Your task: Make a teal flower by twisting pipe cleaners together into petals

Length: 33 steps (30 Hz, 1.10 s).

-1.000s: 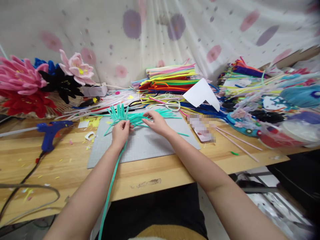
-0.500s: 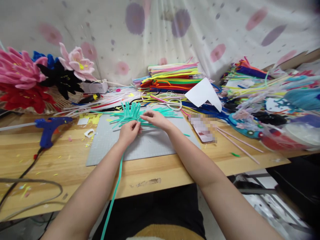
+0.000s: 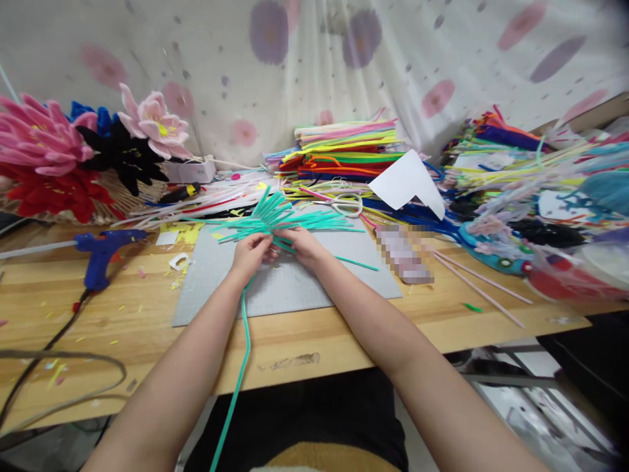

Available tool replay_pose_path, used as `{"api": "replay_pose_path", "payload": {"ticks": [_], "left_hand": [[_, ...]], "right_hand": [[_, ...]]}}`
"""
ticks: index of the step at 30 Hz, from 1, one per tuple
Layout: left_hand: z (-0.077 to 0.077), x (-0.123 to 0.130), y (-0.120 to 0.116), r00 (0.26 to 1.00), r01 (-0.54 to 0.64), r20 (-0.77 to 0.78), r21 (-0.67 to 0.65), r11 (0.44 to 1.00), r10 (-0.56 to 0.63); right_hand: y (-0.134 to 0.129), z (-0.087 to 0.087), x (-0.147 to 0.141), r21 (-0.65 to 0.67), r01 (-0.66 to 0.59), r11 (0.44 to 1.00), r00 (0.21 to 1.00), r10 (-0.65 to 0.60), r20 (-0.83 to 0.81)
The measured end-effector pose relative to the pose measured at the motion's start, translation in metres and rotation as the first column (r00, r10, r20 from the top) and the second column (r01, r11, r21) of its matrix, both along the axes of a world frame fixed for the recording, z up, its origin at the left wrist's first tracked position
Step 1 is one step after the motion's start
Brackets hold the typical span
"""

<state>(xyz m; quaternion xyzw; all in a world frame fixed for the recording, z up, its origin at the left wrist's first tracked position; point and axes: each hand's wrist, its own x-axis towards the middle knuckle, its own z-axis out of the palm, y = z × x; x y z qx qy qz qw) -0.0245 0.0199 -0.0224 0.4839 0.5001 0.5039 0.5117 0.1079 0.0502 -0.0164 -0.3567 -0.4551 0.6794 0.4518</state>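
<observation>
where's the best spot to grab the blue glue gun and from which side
Probably by the handle of the blue glue gun, coming from the near side: the handle points toward the person, with the cord at its base, while the nozzle points right.

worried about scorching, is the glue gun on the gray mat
No, the blue glue gun is on the wooden table, left of the gray mat.

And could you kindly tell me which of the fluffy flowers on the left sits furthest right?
The pale pink flower with the yellow centre; its petals reach beyond the black flower, while the deep pink, red and blue ones sit further left.
</observation>
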Motion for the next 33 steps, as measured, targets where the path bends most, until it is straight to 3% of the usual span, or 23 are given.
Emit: {"api": "replay_pose_path", "payload": {"ticks": [4,9,16,21,27,33], "left_hand": [[0.006,-0.003,-0.001,0.995,0.049,0.086,-0.038,0.998,-0.045],[0.006,-0.002,-0.003,0.988,0.065,0.144,-0.05,0.997,-0.057],[0.0,0.0,-0.002,1.0,-0.028,0.007,0.11,0.994,0.028],[-0.002,-0.004,-0.002,0.996,-0.007,-0.083,0.187,0.982,0.023],[-0.004,-0.008,-0.002,0.988,-0.003,-0.151,0.222,0.975,0.038],[-0.003,-0.01,-0.003,0.963,0.036,-0.267,0.271,0.962,0.04]], "right_hand": [[-0.002,0.001,-0.002,-0.132,-0.091,0.987,0.995,0.083,-0.06],[-0.001,-0.001,0.0,-0.148,-0.134,0.98,0.99,0.124,-0.07],[-0.004,0.0,-0.002,-0.184,-0.068,0.981,0.994,0.05,-0.101],[-0.004,0.002,0.006,-0.18,-0.068,0.981,0.991,0.045,-0.126],[0.0,0.002,0.013,-0.089,-0.023,0.996,0.998,0.018,-0.052],[-0.003,0.002,0.015,0.11,-0.148,0.983,0.979,0.131,0.155]]}}
